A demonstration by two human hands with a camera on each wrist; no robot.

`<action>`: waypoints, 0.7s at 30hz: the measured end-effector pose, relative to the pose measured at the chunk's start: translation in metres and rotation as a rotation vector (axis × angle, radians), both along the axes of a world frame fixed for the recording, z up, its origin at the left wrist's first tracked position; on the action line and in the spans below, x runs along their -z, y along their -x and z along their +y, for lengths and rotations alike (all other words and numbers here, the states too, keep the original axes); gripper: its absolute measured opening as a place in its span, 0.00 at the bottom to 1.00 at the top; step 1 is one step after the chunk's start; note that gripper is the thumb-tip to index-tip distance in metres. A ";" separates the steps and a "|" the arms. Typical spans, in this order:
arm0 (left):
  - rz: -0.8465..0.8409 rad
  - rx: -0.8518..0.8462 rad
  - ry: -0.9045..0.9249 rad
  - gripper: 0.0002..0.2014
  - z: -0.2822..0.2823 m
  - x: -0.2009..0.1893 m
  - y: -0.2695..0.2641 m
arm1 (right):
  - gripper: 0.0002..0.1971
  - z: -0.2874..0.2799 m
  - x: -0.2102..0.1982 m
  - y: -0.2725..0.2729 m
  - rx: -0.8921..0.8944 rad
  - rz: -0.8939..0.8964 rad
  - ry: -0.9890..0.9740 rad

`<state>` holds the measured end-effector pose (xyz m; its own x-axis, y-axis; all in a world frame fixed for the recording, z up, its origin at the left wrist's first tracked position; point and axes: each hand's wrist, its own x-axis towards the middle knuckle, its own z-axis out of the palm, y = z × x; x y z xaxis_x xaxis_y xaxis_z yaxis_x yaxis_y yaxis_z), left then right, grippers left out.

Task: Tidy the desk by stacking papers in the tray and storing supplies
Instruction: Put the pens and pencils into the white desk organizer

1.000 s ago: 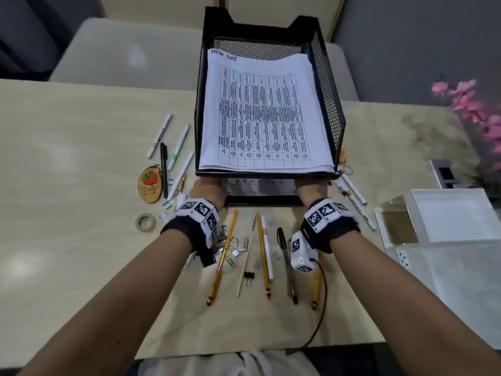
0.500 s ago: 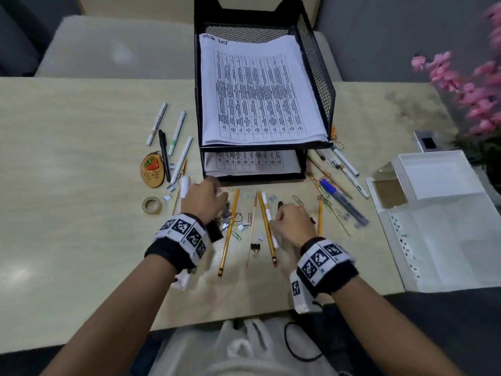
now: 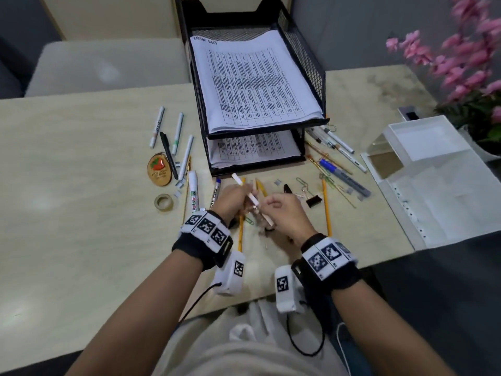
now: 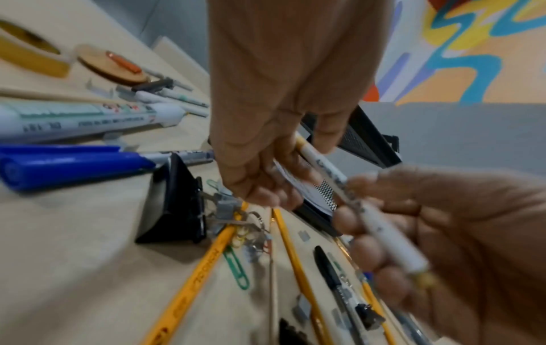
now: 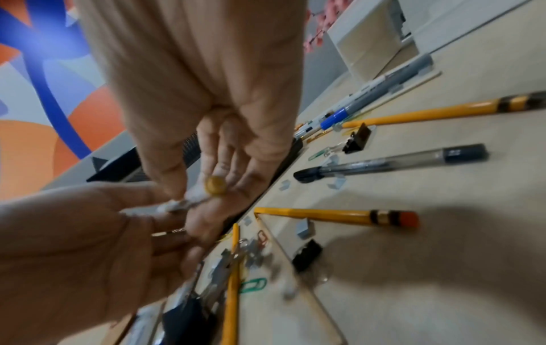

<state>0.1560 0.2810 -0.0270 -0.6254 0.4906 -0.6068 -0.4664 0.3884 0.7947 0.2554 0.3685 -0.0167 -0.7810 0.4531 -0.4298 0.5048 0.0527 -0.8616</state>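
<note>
Yellow pencils (image 3: 240, 231) beneath both hands

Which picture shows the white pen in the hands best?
The left wrist view: the white pen runs nearly full length across the frame, pinched by the left hand and right hand. The head view shows it small, partly hidden by the hands. The right wrist view shows only its blurred yellow end.

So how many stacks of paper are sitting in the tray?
2. One stack of printed sheets lies in the top tier of the black mesh tray; the other stack lies in the bottom tier directly beneath. The back of the bottom tier is hidden.
</note>
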 end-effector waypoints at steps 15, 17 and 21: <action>-0.184 -0.287 -0.116 0.09 -0.037 -0.008 0.008 | 0.07 0.013 0.023 -0.021 0.019 -0.273 -0.440; -0.283 -0.204 -0.198 0.12 -0.024 -0.008 -0.001 | 0.09 0.012 0.014 -0.022 0.068 -0.120 -0.175; -0.241 -0.140 -0.277 0.14 0.005 -0.011 -0.017 | 0.10 0.009 0.004 -0.024 -0.069 0.007 0.156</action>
<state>0.1734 0.2861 -0.0156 -0.5538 0.5765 -0.6008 -0.6856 0.0938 0.7219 0.2796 0.3773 -0.0207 -0.8114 0.3263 -0.4850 0.4984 -0.0475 -0.8657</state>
